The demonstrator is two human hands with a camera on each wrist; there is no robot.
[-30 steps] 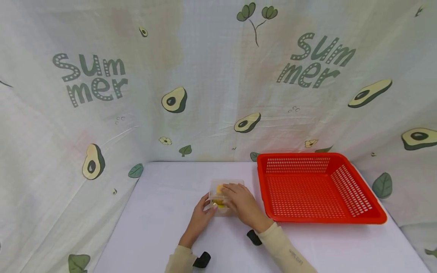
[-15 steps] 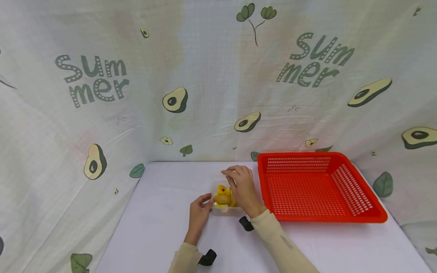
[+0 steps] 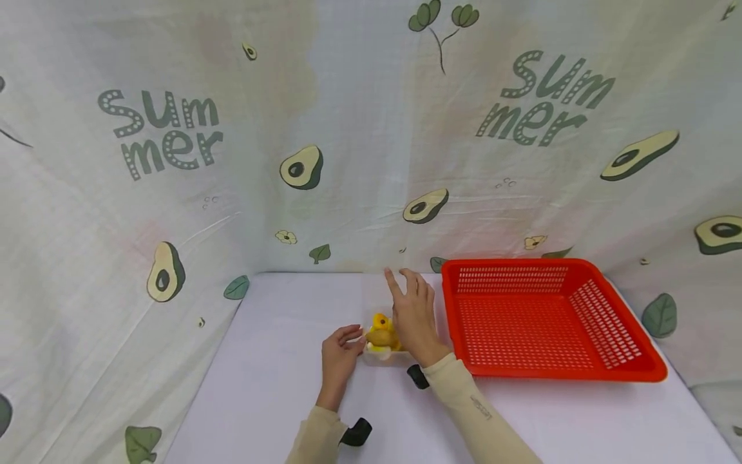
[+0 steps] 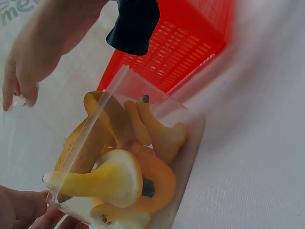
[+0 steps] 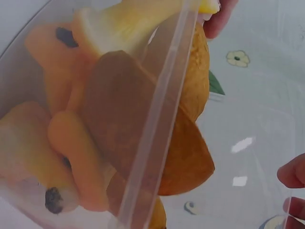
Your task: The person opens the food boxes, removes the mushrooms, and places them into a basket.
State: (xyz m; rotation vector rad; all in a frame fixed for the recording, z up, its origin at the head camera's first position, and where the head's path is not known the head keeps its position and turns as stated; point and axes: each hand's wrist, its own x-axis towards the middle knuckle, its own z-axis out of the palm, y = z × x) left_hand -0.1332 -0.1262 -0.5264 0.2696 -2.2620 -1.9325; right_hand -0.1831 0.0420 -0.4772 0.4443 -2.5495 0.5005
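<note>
A clear plastic box (image 3: pixel 385 359) stands on the table, its top open. Yellow, orange and brown rounded pieces (image 4: pixel 112 176) fill it, some bulbous with a narrow neck, a few with dark tips. My left hand (image 3: pixel 339 357) grips the near-left corner, thumb at the rim and fingers behind the see-through wall. Behind the box, my right hand (image 3: pixel 413 316) pinches the far edge of the transparent lid (image 5: pixel 240 143), which is swung up and back. In the right wrist view the lid shows mainly by its glare, with fingertips (image 5: pixel 293 171) at its edge.
A red perforated plastic basket (image 3: pixel 516 322) stands right of the box, close to my right forearm. Patterned fabric (image 3: pixel 359 129) hangs behind the white-covered table (image 3: pixel 272 361).
My right hand has gone from on top of the box to behind it, swinging the lid up and back and exposing the pieces. My left hand has stayed at the left side.
</note>
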